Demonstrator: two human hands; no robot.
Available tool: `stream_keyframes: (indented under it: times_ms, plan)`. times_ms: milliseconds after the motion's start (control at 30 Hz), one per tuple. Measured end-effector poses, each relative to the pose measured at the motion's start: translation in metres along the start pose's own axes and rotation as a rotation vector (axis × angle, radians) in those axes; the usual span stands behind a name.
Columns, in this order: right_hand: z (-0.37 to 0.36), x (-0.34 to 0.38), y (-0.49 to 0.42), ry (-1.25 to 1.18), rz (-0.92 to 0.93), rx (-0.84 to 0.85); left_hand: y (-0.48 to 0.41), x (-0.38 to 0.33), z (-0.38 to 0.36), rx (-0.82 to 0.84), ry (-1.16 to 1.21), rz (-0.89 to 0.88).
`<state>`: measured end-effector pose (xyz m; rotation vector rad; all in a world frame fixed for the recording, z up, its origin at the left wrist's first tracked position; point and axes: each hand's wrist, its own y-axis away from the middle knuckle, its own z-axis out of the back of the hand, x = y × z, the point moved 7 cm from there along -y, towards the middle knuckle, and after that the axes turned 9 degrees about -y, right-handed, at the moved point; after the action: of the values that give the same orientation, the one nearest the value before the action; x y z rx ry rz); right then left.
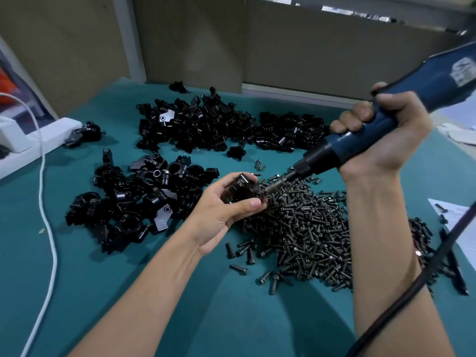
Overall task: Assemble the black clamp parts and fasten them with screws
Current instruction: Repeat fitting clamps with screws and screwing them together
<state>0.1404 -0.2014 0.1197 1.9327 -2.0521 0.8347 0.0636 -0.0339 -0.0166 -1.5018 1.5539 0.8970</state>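
My left hand (226,210) grips a black clamp (242,189) above the green table, its fingers and thumb curled round it. My right hand (381,135) holds a blue electric screwdriver (401,104) tilted down to the left. The screwdriver's bit (277,185) meets the right side of the clamp. A large pile of dark screws (304,228) lies just below and to the right of the clamp.
A heap of black clamps (139,199) lies left of my left hand, and a bigger heap of clamp parts (216,127) sits further back. A white cable (45,202) runs down the left. The screwdriver's black cord (417,282) crosses my right forearm. Paper (453,222) lies at the right edge.
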Motion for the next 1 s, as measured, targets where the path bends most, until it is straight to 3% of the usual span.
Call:
stream_keyframes:
  times_ms: [633, 1000]
  plan:
    - [-0.014, 0.001, 0.004, 0.039, -0.049, 0.102, 0.003, 0.002, -0.011, 0.057, -0.061, 0.022]
    - [-0.012, 0.002, 0.006, 0.042, -0.007, 0.039, 0.003, -0.005, -0.005, -0.084, -0.262, -0.118]
